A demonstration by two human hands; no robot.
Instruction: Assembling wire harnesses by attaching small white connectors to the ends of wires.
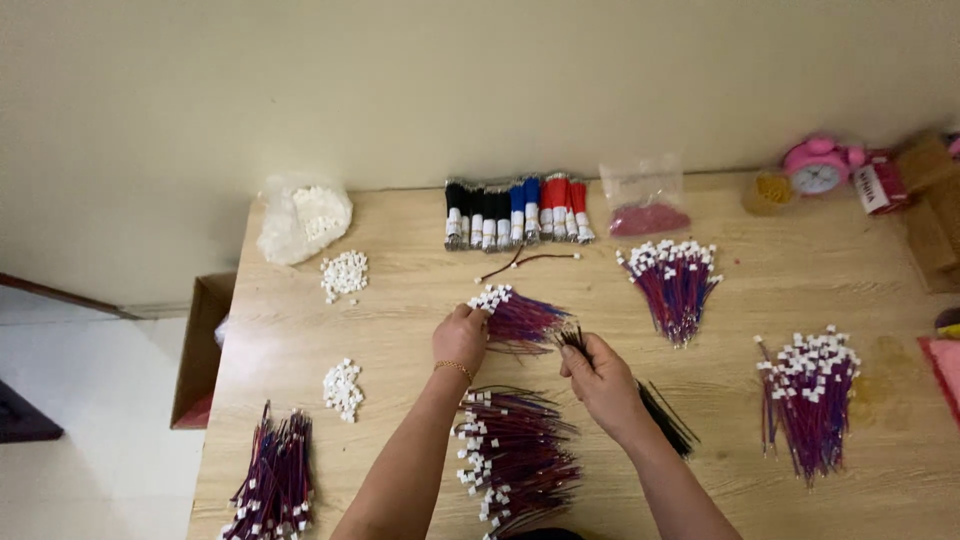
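My left hand (461,337) grips a small bundle of red and blue wires (520,318) tipped with white connectors, resting on the wooden table (400,300). My right hand (600,375) pinches the bundle's other end beside a bunch of black ties (665,415). A larger pile of the same wires (515,455) lies just below my hands, between my forearms.
More wire bundles lie at the right (808,395), back centre (675,280) and front left (275,480). White connector heaps (343,275) (343,388), a bag of connectors (300,220), wire rolls (515,210), a pink clock (818,168) and a floor box (200,345) surround them.
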